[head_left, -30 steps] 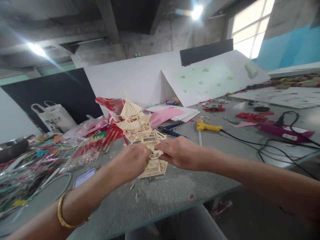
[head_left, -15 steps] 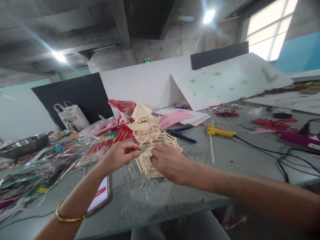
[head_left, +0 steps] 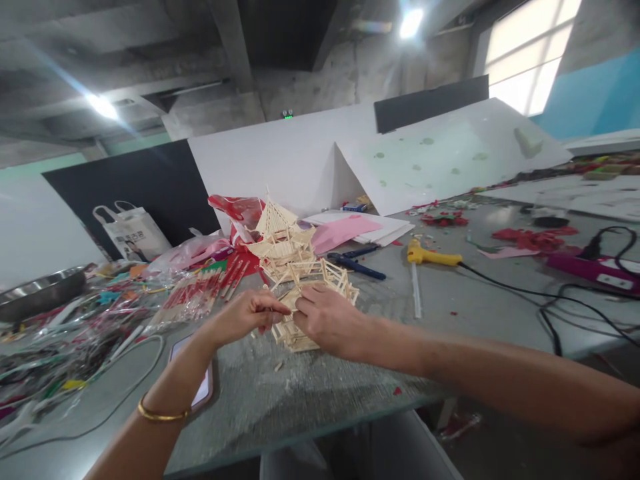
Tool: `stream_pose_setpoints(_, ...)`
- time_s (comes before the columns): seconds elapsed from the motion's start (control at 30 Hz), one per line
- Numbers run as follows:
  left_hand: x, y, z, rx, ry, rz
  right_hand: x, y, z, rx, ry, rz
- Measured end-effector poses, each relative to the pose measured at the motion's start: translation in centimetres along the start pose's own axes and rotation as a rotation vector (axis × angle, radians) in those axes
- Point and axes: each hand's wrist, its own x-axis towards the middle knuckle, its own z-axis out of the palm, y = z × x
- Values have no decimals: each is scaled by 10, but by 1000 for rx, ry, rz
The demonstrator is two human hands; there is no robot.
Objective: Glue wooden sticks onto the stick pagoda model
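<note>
A pagoda-like model [head_left: 274, 225] built of thin pale wooden sticks stands on the table, with a pointed roof at the back and a railed, open lower part [head_left: 340, 277] towards me. My right hand [head_left: 327, 319] reaches over the near side of that lower part, its fingers pinched together and the tips hidden against the sticks. From the left, my left hand [head_left: 255, 312] meets it, thumb and index finger closed near the model's near left edge. What either pinch contains is too small or hidden to make out.
A phone [head_left: 204, 390] lies under my left forearm. Right of the model are blue-handled pliers [head_left: 363, 267] and a yellow glue gun [head_left: 433, 257] with its cord. Plastic-wrapped craft material [head_left: 185, 293] and a metal bowl [head_left: 45, 290] crowd the left side.
My left hand has moved right and slightly forward, its fingertips now closer to my right hand. The right hand stays at the model. The whole view has shifted slightly.
</note>
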Motion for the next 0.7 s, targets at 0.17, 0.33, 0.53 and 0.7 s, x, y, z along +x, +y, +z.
stream_pose_setpoints(0.17,3,3,0,-29,-38,-15,-2,-1,-4,-6,26,27)
stream_pose_setpoints(0.33,4,1,0,-81,-48,-33,-1,-1,-6,12,17,48)
stream_pose_setpoints(0.53,4,0,-1,-148,-73,-34,-3,-3,-5,10,19,47)
stream_pose_setpoints(0.7,4,-1,1,-174,-80,-39,-3,-4,-4,19,3,73)
